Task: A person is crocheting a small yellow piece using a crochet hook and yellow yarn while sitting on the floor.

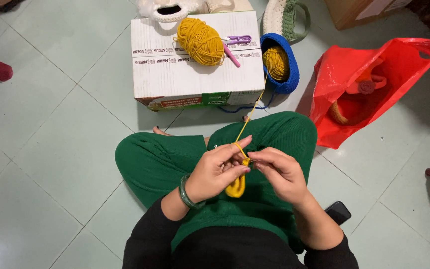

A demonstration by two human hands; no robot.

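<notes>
Your left hand (217, 172) is curled partway closed around a small yellow crochet piece (236, 186), which hangs below your fingers over your lap; the yellow yarn strand (253, 112) loops over your forefinger and runs up, taut, to the yellow ball (276, 62) sitting inside a blue crocheted basket (288, 82) on the floor. Your right hand (279, 172) is nearly closed, thumb and fingertips pinched together right at the top of the piece, touching your left thumb; whether it grips a hook you cannot tell from here. You sit cross-legged in green trousers. Ahead of your knees stands a white cardboard box (195, 79) carrying a larger yellow yarn ball (201, 41) and a pink hook (232, 55). A red plastic bag (369, 84) lies to your right, a dark phone (338, 212) by your right elbow.
</notes>
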